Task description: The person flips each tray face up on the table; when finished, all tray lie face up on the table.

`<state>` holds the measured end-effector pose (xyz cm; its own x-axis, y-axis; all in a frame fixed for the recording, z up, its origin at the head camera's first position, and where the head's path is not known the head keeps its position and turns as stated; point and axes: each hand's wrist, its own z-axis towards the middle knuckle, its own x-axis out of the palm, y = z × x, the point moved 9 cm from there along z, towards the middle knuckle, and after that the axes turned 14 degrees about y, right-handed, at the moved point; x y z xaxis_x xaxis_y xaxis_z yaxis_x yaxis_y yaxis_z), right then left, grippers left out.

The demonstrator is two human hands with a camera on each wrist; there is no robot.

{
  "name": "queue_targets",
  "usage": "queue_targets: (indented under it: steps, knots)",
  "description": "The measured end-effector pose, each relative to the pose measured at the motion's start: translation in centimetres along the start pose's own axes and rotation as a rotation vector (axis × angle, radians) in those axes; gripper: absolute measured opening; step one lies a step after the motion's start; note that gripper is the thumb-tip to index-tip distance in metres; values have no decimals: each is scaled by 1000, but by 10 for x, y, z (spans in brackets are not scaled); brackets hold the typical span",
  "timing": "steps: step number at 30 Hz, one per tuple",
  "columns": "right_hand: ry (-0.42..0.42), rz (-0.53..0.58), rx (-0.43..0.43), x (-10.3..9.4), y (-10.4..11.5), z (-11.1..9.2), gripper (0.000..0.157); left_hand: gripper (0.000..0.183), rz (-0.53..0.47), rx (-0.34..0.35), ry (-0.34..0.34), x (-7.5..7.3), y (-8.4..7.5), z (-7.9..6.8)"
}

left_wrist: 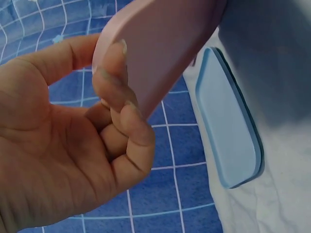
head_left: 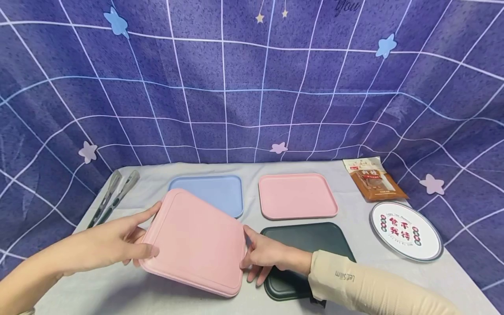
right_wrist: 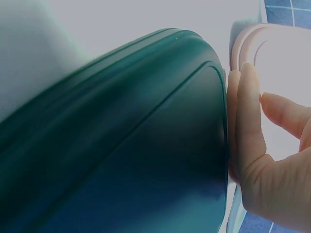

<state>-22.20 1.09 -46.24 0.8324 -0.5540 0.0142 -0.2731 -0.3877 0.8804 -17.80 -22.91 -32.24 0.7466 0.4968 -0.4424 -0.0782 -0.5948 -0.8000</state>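
Note:
A pink tray [head_left: 201,245] is tilted over the front of the table. My left hand [head_left: 106,240] grips its left edge, thumb on the near face and fingers reaching behind. In the left wrist view, the left fingers [left_wrist: 131,141] curl beside the rim. My right hand [head_left: 271,256] touches the tray's right edge, with thumb near the upper corner and index fingertip lower down. The right wrist view shows the right fingers [right_wrist: 249,111] nearly straight along the rim. Under the right wrist lies a dark green tray [head_left: 311,238], partly hidden by the sleeve.
Behind the held tray is a blue tray [head_left: 220,192], partly covered. A second pink tray [head_left: 297,197] lies at back center. Metal tongs [head_left: 116,197] lie at the left. On the right are a brown food packet [head_left: 374,179] and a white printed plate [head_left: 425,223]. A blue curtain [head_left: 244,105] hangs behind.

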Motion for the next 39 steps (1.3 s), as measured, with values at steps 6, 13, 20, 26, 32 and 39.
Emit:
queue_targets:
  steps: [6, 13, 20, 26, 32, 39]
  knots:
    - [-5, -10, 2, -2, 0, 0, 108, 94, 42, -25, -68, 2, -7, -2]
    - [15, -76, 39, 2, 1, -4, 108, 94, 135, -65, -147, 5, -13, -6]
    - [-51, -347, 94, -2, 65, -17, 98, 88, 358, -154, -286, 1, -27, -10]
    - [-65, -482, 125, 5, 140, -17, 85, 81, 418, -190, -331, 0, -33, -13]
    - [-49, -533, 188, 22, 175, -8, 88, 74, 483, -220, -398, 0, -41, -14]
    - [-82, -603, 244, 28, 191, 1, 78, 62, 488, -198, -451, 4, -53, -13]
